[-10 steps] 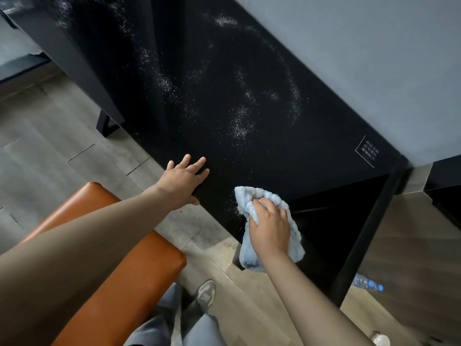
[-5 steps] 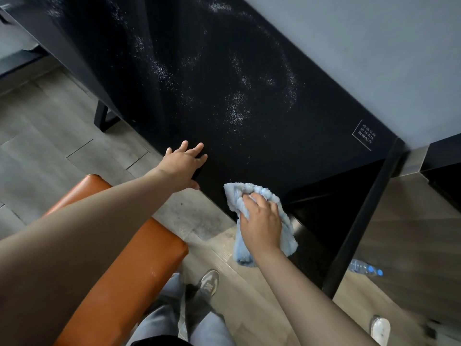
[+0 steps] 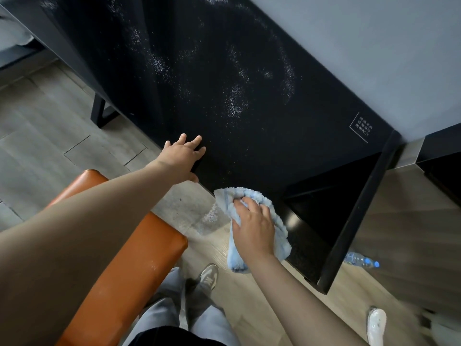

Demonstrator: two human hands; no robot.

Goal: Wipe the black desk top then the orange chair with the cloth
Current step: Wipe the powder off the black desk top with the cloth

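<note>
The left hand (image 3: 183,156) lies flat on the near edge of the black desk top (image 3: 311,136), its fingers straight and a little spread, and it holds nothing. The right hand (image 3: 253,226) grips the light blue cloth (image 3: 280,236) with curled fingers, just at the same edge and to the right of the left hand. The lower part of the cloth hangs down below the hand; it seems to touch the edge, but this is not clear. White powder (image 3: 234,103) is scattered in curved streaks over the desk top. The orange chair (image 3: 139,250) stands under the left arm, beside the desk.
</note>
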